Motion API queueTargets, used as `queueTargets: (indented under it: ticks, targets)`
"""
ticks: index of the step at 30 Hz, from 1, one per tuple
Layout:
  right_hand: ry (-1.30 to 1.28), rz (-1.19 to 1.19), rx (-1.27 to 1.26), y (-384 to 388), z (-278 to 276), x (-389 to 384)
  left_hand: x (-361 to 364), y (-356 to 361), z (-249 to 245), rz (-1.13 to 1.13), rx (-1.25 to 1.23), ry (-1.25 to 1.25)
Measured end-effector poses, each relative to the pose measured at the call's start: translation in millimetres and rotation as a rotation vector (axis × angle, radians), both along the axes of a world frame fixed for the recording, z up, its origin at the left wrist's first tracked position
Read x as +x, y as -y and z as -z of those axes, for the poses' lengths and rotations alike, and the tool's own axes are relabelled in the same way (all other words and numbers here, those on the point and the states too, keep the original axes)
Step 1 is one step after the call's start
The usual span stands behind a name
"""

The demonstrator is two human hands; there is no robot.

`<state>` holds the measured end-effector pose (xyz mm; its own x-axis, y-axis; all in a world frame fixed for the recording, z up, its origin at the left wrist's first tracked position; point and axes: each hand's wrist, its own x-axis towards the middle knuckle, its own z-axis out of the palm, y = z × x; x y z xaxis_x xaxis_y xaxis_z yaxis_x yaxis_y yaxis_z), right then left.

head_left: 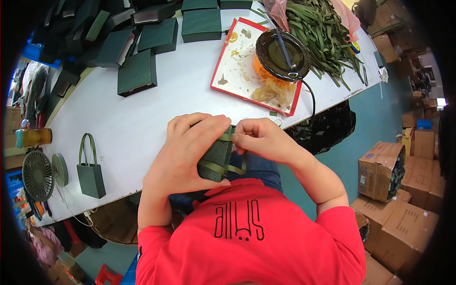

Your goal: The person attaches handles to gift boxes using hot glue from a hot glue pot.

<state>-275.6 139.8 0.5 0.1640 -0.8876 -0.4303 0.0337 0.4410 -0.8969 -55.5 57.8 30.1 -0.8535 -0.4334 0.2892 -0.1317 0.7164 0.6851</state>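
Observation:
A small dark green box [212, 154] with olive ribbon straps is held at the table's near edge, above my lap. My left hand [185, 149] wraps round it, fingers over the far side and thumb along the near edge. Against the box's right edge, my right hand [263, 138] pinches the end of an olive ribbon [224, 137]. Another part of the ribbon loops out from the box's lower right. My fingers hide part of the box's upper end. To the left, a green box bag [91, 180] with a ribbon handle stands on the table.
Beyond my hands, a red-rimmed tray [223, 71] holds a black-topped glue pot [282, 56] with a stick and a cord. Olive ribbons [318, 28] lie behind it. Dark green boxes [137, 71] crowd the far left. A fan [39, 175] stands left; cartons [380, 171] fill the right floor.

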Motion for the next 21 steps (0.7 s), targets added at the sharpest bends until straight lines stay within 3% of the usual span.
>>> queueTargets:
  ticks: [2, 5, 13, 21]
  targets:
    - [0.015, -0.025, 0.042, 0, -18, -3, 3, 1, -4, -0.023, 0.043, 0.018]
    - [0.157, 0.269, -0.073, -8, -13, -2, 6, 5, -2, -0.034, -0.007, 0.009]
    - [-0.041, 0.712, -0.286, -17, -9, -4, 7, 4, -2, -0.091, -0.018, -0.037]
    - [-0.32, 0.388, -0.317, -11, -15, 17, 3, 1, -2, -0.057, -0.074, -0.03]
